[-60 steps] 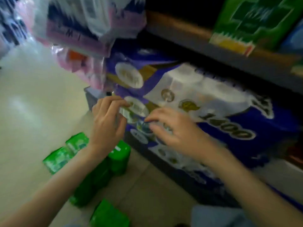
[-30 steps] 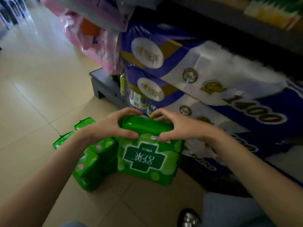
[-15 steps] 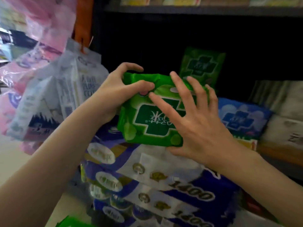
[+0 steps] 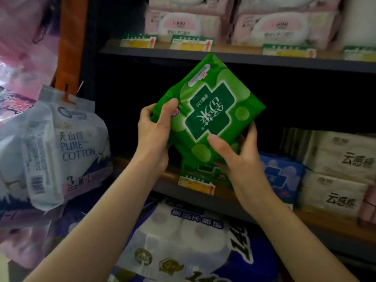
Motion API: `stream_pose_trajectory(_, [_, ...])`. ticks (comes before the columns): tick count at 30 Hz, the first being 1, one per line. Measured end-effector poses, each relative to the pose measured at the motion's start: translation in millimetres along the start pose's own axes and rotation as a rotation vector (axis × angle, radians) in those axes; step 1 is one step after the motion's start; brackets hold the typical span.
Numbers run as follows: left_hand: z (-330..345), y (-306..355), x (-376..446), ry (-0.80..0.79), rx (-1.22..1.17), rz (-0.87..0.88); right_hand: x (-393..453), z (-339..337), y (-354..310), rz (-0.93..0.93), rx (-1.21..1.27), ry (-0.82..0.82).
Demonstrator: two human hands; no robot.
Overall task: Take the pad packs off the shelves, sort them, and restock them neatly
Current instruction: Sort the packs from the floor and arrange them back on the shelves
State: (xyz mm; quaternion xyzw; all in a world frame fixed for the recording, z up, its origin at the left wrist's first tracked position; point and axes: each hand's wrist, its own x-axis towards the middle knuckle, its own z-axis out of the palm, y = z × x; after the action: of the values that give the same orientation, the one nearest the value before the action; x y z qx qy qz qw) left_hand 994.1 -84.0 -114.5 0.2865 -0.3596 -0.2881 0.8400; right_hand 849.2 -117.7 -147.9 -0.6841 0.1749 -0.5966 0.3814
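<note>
A green pad pack (image 4: 211,110) with a dark green cross on its face is held up in front of the dark middle shelf, tilted like a diamond. My left hand (image 4: 154,131) grips its left corner, thumb on the front. My right hand (image 4: 236,157) holds its lower right edge, thumb across the front. Below the pack, part of another green pack (image 4: 205,169) shows on the middle shelf (image 4: 223,202). A blue pad pack (image 4: 282,176) stands just right of my right hand.
Beige tissue packs (image 4: 337,171) fill the shelf's right side. Pink packs (image 4: 183,25) sit on the upper shelf (image 4: 244,58). White "Pure Cotton" packs (image 4: 61,147) hang at the left. Large blue-and-white toilet roll bales (image 4: 193,241) stand below.
Both hands have lifted the green pack from the floor up to the middle shelf and turned it onto a corner. My right hand has slid from its face to its lower edge.
</note>
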Motion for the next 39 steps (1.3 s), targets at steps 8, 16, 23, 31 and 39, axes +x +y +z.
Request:
stream_pose_trajectory(8, [-9.2, -24.4, 6.9, -0.155, 0.406, 0.037, 46.5, -38.8, -32.6, -0.489, -0.74, 0.142])
stream_pose_trajectory(16, [-22.6, -35.0, 23.0, -0.18, 0.882, 0.299, 130.4, -48.1, -32.8, -0.479, -1.542, -0.231])
stream_pose_trajectory(23, [-54.1, -44.6, 1.3, -0.195, 0.943, 0.319, 124.2, -36.4, 11.0, -0.52, -1.674, -0.18])
stream_pose_trajectory(31, [-164.5, -47.0, -123.3, -0.256, 1.144, 0.47, -28.5, 36.4, 44.1, -0.642, -1.056, -0.373])
stream_pose_trajectory(39, [-367.6, -65.3, -262.2, -0.125, 1.625, -0.097, -226.1, 125.2, 165.1, -0.436, -0.754, -1.144])
